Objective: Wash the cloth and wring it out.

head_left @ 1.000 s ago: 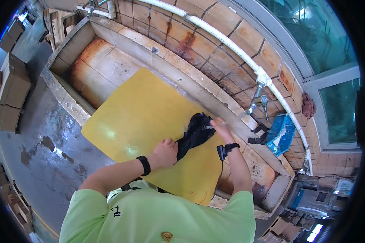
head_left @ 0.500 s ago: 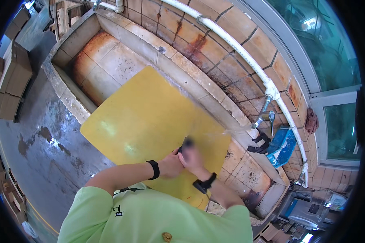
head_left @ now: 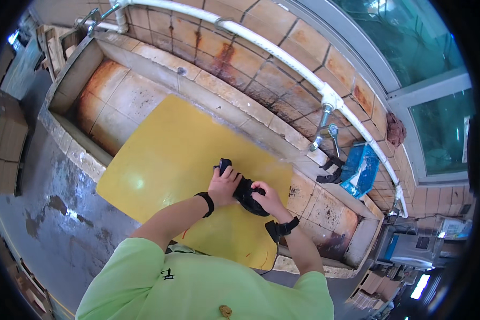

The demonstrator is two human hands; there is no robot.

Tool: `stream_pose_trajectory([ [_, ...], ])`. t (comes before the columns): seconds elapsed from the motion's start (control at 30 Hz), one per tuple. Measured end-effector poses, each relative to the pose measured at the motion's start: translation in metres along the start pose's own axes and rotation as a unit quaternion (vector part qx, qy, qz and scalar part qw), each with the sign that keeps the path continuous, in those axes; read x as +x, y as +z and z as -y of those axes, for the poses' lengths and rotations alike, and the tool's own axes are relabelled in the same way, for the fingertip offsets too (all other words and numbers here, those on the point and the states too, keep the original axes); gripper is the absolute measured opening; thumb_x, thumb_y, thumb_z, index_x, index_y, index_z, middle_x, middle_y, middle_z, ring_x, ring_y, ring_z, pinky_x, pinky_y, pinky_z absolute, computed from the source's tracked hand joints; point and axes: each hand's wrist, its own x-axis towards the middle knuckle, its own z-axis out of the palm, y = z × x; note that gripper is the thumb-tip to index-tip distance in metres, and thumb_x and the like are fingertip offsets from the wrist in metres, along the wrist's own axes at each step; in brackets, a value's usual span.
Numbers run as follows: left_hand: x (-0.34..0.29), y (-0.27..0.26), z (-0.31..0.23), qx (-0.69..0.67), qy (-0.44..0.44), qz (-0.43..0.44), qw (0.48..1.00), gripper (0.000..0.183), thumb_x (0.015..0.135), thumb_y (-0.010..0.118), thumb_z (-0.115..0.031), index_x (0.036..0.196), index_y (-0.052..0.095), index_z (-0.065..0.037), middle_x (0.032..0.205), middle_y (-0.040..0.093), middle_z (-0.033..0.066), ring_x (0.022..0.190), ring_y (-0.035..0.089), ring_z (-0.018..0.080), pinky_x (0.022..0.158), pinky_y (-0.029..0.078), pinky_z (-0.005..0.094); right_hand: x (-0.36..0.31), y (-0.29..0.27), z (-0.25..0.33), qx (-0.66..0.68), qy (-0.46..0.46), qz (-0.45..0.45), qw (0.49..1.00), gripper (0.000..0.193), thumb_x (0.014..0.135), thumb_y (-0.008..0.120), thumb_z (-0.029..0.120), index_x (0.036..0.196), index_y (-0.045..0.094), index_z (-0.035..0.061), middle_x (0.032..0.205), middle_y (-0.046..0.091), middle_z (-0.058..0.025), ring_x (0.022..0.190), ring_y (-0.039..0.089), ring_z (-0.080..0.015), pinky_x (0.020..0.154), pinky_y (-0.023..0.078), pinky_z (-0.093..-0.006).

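Note:
Both my hands are over a yellow board [head_left: 149, 154] that lies slantwise across a tiled trough. Between them is a long, limp-looking black thing [head_left: 248, 198], whose exact kind I cannot make out. My left hand [head_left: 224, 185] is closed round its upper part, and one end sticks out beyond the fingers. At the lower, thicker end, my right hand [head_left: 268, 199] grips it with thumb and fingers bent. Part of the thing is hidden under the left fingers. Black bands circle both wrists.
Beyond the board runs the stained trough [head_left: 74, 137], below a tiled wall with a white pipe [head_left: 274, 52]. A metal tap [head_left: 320, 130] hangs from the pipe at right. Beside it are a blue basket [head_left: 360, 170] and a dark crumpled item [head_left: 332, 169]. Cardboard stacks [head_left: 6, 144] stand at left.
My hands were close together, the right one blurred, with little of the black thing showing. Now they are farther apart and it is stretched out between them. The whole view has shifted.

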Motion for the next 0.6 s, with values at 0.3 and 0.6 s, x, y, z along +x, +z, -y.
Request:
stream_pose_trajectory([
  [0.3, -0.001, -0.032, -0.022, 0.040, 0.009, 0.244, 0.969, 0.068, 0.071, 0.069, -0.058, 0.122, 0.060, -0.012, 0.121, 0.061, 0.0120, 0.134, 0.038, 0.0276, 0.106, 0.031, 0.0538, 0.053, -0.030, -0.103, -0.226, 0.084, -0.172, 0.955, 0.055, 0.074, 0.071, 0.049, 0.116, 0.065, 0.0134, 0.115, 0.061, -0.0216, 0.107, 0.058, -0.0365, 0.093, 0.047, -0.0408],
  [0.6, -0.019, 0.058, -0.008, 0.044, 0.019, 0.120, 0.992, 0.105, 0.076, 0.059, -0.063, 0.147, 0.020, 0.005, 0.156, 0.020, 0.0170, 0.147, 0.012, 0.0297, 0.117, 0.012, 0.0486, -0.020, 0.094, -0.007, -0.169, -0.083, -0.237, 0.953, 0.026, 0.074, 0.072, 0.033, 0.087, 0.068, 0.0108, 0.093, 0.059, -0.0184, 0.094, 0.057, -0.0364, 0.078, 0.048, -0.0436],
])
